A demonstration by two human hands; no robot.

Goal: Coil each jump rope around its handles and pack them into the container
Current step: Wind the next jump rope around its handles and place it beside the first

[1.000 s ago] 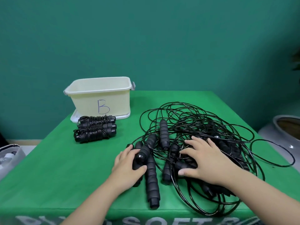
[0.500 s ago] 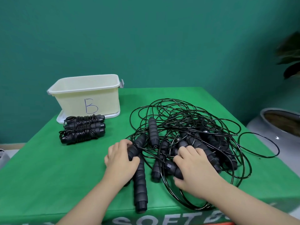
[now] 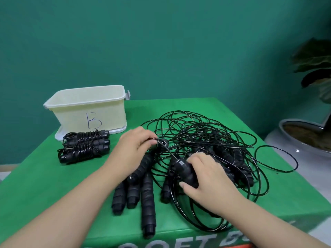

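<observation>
A tangle of black jump ropes (image 3: 206, 140) lies on the green table, its loose handles (image 3: 147, 197) pointing toward me. My left hand (image 3: 133, 149) grips one black handle (image 3: 162, 143), whose round end pokes out past my fingers. My right hand (image 3: 206, 174) grips another handle (image 3: 184, 170), lifted a little off the pile. A short run of cord joins the two handles. Two coiled ropes (image 3: 84, 147) lie side by side in front of the cream container (image 3: 86, 108) marked B at the back left.
The container stands on its white lid (image 3: 118, 130). A grey planter (image 3: 304, 136) with a dark-leaved plant stands beyond the table's right edge. Cord loops (image 3: 276, 160) reach close to that edge. The table's front edge runs just below the handles.
Both hands have closed on handles and raised them from the pile; the left hand moved up and away from me. The camera has shifted.
</observation>
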